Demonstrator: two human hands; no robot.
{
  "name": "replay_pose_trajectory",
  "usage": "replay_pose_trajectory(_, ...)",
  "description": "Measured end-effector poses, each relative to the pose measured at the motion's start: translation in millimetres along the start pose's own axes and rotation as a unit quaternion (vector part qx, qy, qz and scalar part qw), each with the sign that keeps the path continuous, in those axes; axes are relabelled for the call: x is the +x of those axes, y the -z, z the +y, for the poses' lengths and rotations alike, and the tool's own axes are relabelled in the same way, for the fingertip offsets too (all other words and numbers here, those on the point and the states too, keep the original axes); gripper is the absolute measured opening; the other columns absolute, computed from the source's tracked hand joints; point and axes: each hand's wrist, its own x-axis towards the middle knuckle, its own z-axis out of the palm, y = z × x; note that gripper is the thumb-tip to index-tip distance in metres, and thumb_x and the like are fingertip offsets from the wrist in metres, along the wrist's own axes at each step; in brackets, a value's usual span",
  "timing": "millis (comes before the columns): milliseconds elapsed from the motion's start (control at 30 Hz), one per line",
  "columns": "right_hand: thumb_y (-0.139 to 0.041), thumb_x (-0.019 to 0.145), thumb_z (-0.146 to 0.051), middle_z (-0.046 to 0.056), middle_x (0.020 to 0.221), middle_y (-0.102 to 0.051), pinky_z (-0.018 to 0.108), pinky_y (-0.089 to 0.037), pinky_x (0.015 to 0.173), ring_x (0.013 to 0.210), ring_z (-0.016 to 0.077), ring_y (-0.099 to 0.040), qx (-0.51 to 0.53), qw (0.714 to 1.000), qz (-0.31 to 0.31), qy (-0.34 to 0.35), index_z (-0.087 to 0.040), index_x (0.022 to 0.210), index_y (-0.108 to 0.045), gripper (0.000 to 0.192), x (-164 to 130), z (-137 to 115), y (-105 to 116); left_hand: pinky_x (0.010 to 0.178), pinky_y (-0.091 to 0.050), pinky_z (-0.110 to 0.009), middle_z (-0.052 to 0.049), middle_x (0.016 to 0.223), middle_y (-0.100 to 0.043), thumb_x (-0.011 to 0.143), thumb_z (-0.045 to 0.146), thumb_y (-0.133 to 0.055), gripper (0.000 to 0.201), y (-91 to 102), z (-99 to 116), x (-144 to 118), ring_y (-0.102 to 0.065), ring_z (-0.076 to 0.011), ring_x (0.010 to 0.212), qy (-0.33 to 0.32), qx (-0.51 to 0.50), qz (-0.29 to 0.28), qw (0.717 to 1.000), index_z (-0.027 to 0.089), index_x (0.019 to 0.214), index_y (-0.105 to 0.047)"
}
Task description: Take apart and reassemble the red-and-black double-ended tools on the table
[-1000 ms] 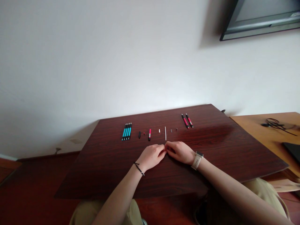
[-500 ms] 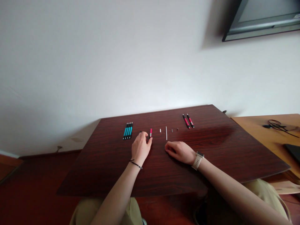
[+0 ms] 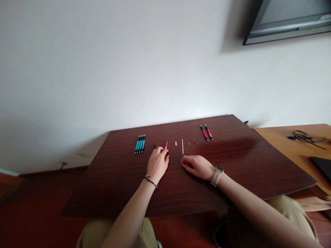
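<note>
My left hand (image 3: pixel 158 161) is bent over the table with its fingertips closed on the near end of a pink pen barrel (image 3: pixel 166 144). Just beyond its fingers lie a black pen part (image 3: pixel 154 146) and a small red piece (image 3: pixel 158 146), both partly hidden. My right hand (image 3: pixel 198 166) rests on the tabletop with curled fingers and nothing visible in them. Ahead of it is a thin white ink refill (image 3: pixel 182 146). A short white piece (image 3: pixel 176 143) lies left of the refill. To its right are a small spring-like piece (image 3: pixel 189 143) and a tiny dark piece (image 3: pixel 194 142).
Several teal-and-black pens (image 3: pixel 140 144) lie side by side at the left of the dark wooden table (image 3: pixel 124 186). Two pink-and-black pens (image 3: pixel 206 133) lie at the back right. A wooden side table (image 3: pixel 274 136) holds a black cable (image 3: pixel 303 136) and a dark flat object (image 3: pixel 322 166).
My left hand has shifted slightly right, over the near end of the pink barrel, uncovering the black part and red piece. My right hand stays put. The view has shifted slightly.
</note>
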Motion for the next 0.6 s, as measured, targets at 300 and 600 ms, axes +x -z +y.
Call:
replay_pose_trajectory(300, -0.059, 0.103, -0.028, 0.0, 0.079, -0.069, 0.026, -0.039, 0.067, 0.07, 0.0161, -0.062, -0.001, 1.0, 0.0, 0.001, -0.024, 0.102, -0.068, 0.009, -0.6, 0.2, 0.2, 0.087, -0.054, -0.033, -0.008, 0.112, -0.067, 0.104, 0.02, -0.055, 0.013, 7.7, 6.0, -0.3, -0.063, -0.0243, 0.106, 0.06, 0.023, -0.016, 0.998, 0.024, 0.105, -0.067)
replay_pose_trajectory(600, -0.06, 0.103, -0.028, 0.0, 0.079, -0.07, 0.026, -0.039, 0.068, 0.07, 0.0157, -0.062, 0.003, 1.0, -0.002, -0.002, -0.025, 0.103, -0.068, 0.008, -0.6, 2.7, -1.2, 0.081, -0.05, -0.034, -0.007, 0.103, -0.066, 0.103, 0.018, -0.057, 0.007, 9.1, 6.9, -0.8, -0.062, -0.0249, 0.098, 0.07, 0.038, -0.013, 0.997, 0.023, 0.098, -0.058)
